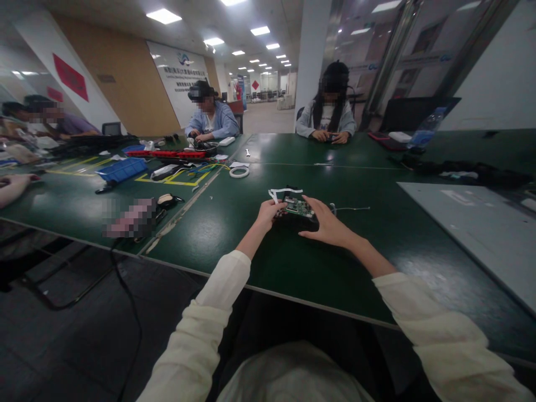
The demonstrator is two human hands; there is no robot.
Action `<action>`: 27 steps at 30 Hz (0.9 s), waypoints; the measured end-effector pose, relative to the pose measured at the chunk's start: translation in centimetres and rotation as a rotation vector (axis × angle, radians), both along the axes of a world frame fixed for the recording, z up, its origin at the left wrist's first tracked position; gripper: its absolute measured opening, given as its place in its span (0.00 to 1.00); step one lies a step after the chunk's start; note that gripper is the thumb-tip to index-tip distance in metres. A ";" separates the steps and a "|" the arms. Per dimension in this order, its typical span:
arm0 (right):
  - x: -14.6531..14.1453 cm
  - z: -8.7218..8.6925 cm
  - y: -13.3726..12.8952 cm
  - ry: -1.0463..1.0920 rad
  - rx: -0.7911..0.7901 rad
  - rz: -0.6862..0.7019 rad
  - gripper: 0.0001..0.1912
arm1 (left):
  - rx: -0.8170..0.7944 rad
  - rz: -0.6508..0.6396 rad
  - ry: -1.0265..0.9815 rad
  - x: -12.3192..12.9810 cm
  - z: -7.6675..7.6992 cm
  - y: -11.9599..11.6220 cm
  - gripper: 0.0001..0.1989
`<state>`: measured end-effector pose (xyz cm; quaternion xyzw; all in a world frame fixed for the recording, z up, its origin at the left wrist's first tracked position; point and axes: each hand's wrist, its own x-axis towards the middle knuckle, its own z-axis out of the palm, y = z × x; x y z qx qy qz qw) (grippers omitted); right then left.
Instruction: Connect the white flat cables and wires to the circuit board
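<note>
A small black device with a green circuit board (298, 205) facing up is between my hands, over the green table (234, 223). My left hand (270, 213) pinches at its left end, beside a white ribbon-like strip (288, 191) that runs along the far side. My right hand (325, 222) is curved round the right end, thumb on the near side and fingers at the far corner. A thin pale cable (354, 208) lies on the table to the right of the device. The fingertips of my left hand are partly hidden.
A roll of white tape (239, 172), a blue tray (121, 170) and a pinkish item (132, 218) lie to the left. On the right are a grey board (473, 223) and a water bottle (429, 128). Two people (213, 117) sit across the table.
</note>
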<state>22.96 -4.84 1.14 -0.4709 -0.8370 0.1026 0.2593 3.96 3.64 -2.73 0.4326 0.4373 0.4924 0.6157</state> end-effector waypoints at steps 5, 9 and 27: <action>3.8 0.1 2.1 -0.011 0.078 -0.153 0.40 | 0.011 0.016 -0.004 0.0 0.3 -0.2 0.10; 11.3 -1.2 3.5 -0.102 0.119 -0.611 0.38 | -0.001 0.008 -0.009 0.0 0.5 -0.3 0.10; 25.2 -6.0 0.3 -0.248 -0.140 -1.214 0.32 | -0.063 0.058 -0.043 -0.2 1.1 -0.4 0.10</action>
